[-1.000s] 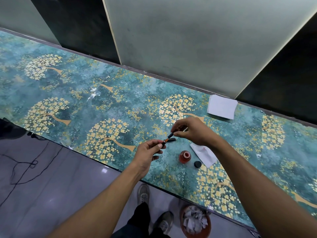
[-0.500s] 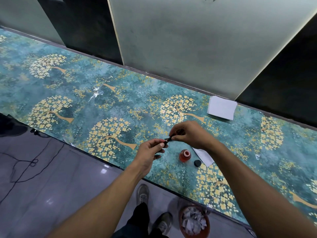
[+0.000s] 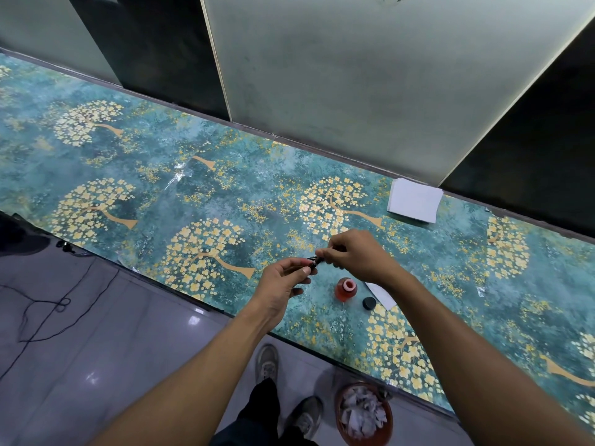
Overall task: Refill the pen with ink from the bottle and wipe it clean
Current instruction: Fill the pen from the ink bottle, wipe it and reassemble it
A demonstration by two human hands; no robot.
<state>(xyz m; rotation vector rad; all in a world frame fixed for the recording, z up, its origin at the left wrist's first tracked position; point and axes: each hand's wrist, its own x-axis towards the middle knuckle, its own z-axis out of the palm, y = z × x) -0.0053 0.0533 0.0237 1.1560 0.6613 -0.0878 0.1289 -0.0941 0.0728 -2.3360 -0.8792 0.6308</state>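
Both hands hold a small dark pen (image 3: 314, 261) above the table's front part. My left hand (image 3: 283, 280) pinches one end and my right hand (image 3: 355, 255) pinches the other; only a short middle stretch shows between the fingers. Just below the hands stands an open red ink bottle (image 3: 346, 289) with a pale pink mouth. Its black cap (image 3: 369, 303) lies on the table to the bottle's right. A white tissue (image 3: 381, 294) lies flat behind the cap, partly hidden under my right wrist.
The table (image 3: 161, 175) wears a teal cloth with golden trees. A stack of white tissues (image 3: 413, 200) sits at the back against the wall. A brown bin (image 3: 363, 413) of crumpled tissues stands on the floor by my shoes. Cables (image 3: 48, 310) trail on the left floor.
My two hands have drawn closer together, so less of the pen shows between them. The camera view has tilted slightly; bottle, cap and tissue stay put.
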